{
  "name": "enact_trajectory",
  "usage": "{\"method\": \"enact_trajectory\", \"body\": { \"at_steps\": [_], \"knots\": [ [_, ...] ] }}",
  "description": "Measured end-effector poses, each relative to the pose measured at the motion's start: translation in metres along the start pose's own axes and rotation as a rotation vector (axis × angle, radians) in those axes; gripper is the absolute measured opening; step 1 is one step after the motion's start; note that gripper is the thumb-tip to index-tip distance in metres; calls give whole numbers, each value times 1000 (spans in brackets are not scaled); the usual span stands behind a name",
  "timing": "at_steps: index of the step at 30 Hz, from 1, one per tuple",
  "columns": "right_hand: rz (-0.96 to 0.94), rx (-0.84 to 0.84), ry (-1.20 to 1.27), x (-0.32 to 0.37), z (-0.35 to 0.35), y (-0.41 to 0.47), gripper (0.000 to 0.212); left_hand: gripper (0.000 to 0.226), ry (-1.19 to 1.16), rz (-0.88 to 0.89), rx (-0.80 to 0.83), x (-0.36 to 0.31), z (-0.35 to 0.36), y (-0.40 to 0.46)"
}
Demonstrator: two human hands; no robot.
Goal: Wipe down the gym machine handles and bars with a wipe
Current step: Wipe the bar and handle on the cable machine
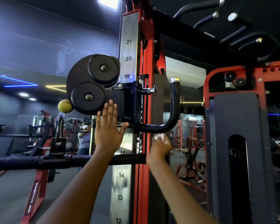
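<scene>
A black curved handle (174, 110) sticks out to the right of the pulley carriage (128, 101) on the red cable machine, bending up to a chrome cap. My right hand (160, 147) grips a white wipe (158, 136) just under the handle's lower bend; the hand is blurred. My left hand (108, 128) lies flat with straight fingers against the carriage, below the two black pulley discs (94, 83).
A numbered steel upright (128, 50) runs through the carriage beside the red frame (144, 175). A long black padded bar (68, 160) crosses at wrist height on the left. Pull-up grips (233, 29) hang overhead. A grey shroud (236, 143) stands at right. A mirror behind reflects benches.
</scene>
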State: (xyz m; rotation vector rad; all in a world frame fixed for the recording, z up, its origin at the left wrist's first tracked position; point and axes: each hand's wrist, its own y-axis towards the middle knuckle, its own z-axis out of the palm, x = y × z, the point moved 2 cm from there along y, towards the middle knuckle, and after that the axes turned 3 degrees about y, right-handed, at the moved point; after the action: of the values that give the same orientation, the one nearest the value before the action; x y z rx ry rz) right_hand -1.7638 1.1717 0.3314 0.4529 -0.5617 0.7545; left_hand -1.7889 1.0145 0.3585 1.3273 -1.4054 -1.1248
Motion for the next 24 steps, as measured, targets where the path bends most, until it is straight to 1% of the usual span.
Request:
{"method": "enact_trajectory", "body": {
  "at_steps": [2,3,5,6,9,11,12,14,15,16,18,20,22,24],
  "knots": [
    [196,22,150,-16,23,-13,29,77,24,25,-28,4,4,0],
    [243,52,181,-18,32,-19,30,76,23,37,-37,5,4,0],
    [295,158,190,-20,41,-25,34,75,1,54,-44,6,4,-1],
    [311,175,173,-21,39,-23,32,75,-11,58,-33,5,2,-2],
    [347,229,185,-16,17,-16,12,77,-29,40,38,3,0,-4],
    [373,295,84,-6,-6,-18,6,77,-37,-4,83,0,-4,-7],
    [374,326,20,0,-18,-19,8,77,-36,-33,116,-3,-7,-10],
    [332,339,-80,17,-47,-24,21,78,-27,-105,219,-17,-17,-25],
    [296,353,-121,26,-58,-26,28,78,-59,-154,272,-26,-24,-32],
    [270,361,-158,35,-74,-28,29,77,-125,-203,328,-39,-33,-43],
    [161,374,-304,54,-106,-29,21,68,-288,-262,429,-70,-49,-67],
    [-53,387,-604,73,-140,-30,13,51,-366,-256,501,-100,-64,-96],
    [-287,382,-1017,95,-175,-28,17,38,-431,-243,593,-137,-82,-122],
    [-370,325,-1314,118,-214,-23,17,34,-475,-209,676,-176,-101,-144]
  ]
}}
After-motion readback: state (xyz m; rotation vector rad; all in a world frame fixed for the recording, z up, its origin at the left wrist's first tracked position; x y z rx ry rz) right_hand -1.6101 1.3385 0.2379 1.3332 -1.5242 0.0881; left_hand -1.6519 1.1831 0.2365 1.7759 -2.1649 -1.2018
